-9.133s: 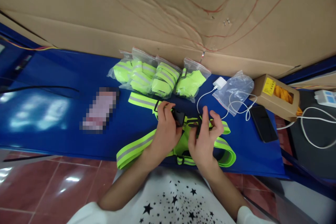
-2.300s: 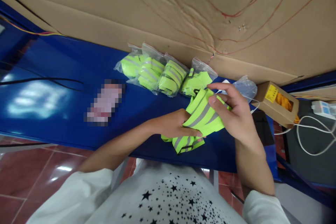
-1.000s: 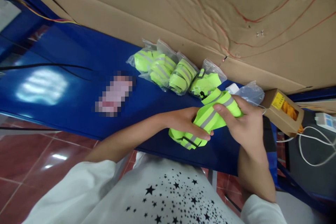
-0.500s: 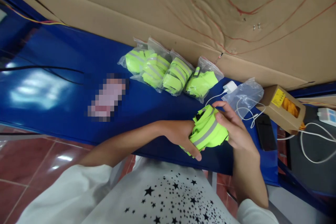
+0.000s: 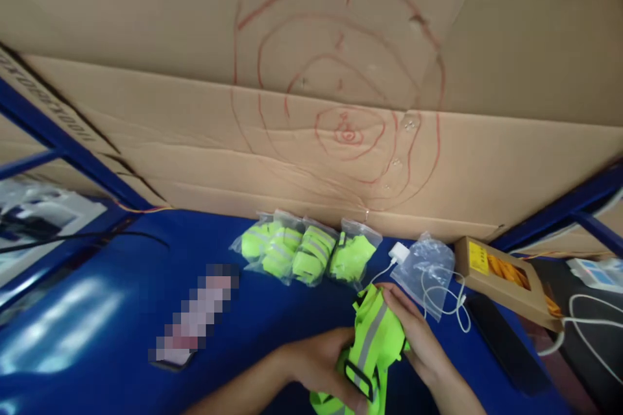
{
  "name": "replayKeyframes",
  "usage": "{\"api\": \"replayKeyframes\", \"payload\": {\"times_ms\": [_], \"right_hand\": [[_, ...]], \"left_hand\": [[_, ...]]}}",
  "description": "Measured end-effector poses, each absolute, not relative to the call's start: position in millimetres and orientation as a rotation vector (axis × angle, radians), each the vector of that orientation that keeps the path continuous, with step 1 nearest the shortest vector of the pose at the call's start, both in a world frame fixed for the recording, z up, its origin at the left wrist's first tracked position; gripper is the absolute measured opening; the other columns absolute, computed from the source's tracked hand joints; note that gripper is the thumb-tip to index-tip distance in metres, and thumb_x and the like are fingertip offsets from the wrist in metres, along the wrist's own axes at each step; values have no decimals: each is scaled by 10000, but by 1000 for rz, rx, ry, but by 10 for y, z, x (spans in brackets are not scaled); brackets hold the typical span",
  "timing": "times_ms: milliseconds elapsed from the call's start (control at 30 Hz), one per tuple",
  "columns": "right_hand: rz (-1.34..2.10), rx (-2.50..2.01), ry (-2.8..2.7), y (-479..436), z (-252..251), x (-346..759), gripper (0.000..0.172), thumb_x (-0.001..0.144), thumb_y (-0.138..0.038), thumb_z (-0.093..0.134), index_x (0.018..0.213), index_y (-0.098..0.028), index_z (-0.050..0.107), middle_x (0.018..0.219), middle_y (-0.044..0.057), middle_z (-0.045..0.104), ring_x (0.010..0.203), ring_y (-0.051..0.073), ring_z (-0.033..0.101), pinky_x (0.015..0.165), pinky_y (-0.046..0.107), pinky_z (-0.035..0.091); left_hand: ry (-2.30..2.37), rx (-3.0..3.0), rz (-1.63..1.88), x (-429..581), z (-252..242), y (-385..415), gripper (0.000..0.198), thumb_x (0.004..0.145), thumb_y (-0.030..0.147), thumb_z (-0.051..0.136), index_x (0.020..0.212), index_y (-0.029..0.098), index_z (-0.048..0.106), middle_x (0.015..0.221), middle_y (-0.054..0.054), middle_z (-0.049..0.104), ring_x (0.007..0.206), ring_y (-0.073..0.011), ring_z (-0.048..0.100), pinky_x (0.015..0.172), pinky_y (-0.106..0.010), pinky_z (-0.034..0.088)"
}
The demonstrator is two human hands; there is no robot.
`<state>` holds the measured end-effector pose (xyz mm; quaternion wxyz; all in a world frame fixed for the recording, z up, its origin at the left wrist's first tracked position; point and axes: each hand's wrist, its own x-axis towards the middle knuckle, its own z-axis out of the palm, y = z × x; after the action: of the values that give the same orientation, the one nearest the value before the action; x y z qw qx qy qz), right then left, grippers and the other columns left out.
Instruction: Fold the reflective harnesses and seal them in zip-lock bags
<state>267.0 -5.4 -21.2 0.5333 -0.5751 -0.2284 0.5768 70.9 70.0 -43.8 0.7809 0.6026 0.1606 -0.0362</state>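
Observation:
A neon yellow-green reflective strap bundle (image 5: 372,337) with a grey stripe and a black buckle is between my two hands, above the front of the blue table. My left hand (image 5: 324,363) grips its lower left side, thumb near the buckle. Around its upper right edge my right hand (image 5: 411,327) is wrapped, fingers partly hidden behind the fabric. Some of the bundle hangs loose below, cut off by the picture's lower edge. Past my hands, several clear zip bags (image 5: 314,253) holding similar neon straps lie in a row.
An unfilled clear plastic bag (image 5: 426,266) lies beside a white charger (image 5: 399,253) and its cable. Rightward are a dark phone (image 5: 506,343) and a cardboard box (image 5: 467,259) with orange contents. A blurred-out phone-like object (image 5: 195,318) lies left. Cardboard (image 5: 195,123) walls the table's back.
The camera has tilted up, showing red rings drawn on the cardboard. The strap bundle has partly loosened and its black buckle now shows; both hands still hold it.

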Motion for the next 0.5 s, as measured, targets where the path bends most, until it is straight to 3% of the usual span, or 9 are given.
{"api": "replayKeyframes", "payload": {"times_ms": [133, 233, 400, 500], "right_hand": [[1079, -1506, -1061, 10, -333, 2711, 629, 891, -770, 621, 1094, -207, 816, 1210, 140, 768, 1130, 330, 719, 1029, 457, 540], [919, -1562, -1234, -8, -350, 2720, 660, 950, -747, 545, 1269, -218, 776, 1359, 149, 721, 1292, 357, 657, 1178, 531, 439], [1047, -1489, -1498, -159, -190, 2739, 655, 1032, -678, 438, 1476, -236, 629, 1488, 119, 643, 1396, 332, 599, 1235, 544, 385], [1062, -1383, -1678, -228, -69, 2738, 783, 962, -691, 583, 1581, -218, 495, 1595, 136, 532, 1475, 343, 517, 1250, 538, 362]], "left_hand": [[397, 1430, 27, 687, -444, 702, 614, 534, 427, 986, 1034, 142, 772, 964, -33, 759, 844, -190, 649, 819, -297, 561], [389, 1568, 114, 710, -391, 753, 382, 685, 361, 861, 984, 138, 780, 931, -34, 759, 832, -194, 639, 820, -305, 537], [348, 1679, 212, 693, -238, 720, 231, 762, 298, 779, 924, 135, 755, 917, -28, 745, 864, -205, 628, 855, -312, 517], [364, 1740, 285, 671, -163, 647, 195, 758, 257, 788, 908, 142, 741, 903, -22, 734, 897, -222, 633, 888, -325, 508]]}}
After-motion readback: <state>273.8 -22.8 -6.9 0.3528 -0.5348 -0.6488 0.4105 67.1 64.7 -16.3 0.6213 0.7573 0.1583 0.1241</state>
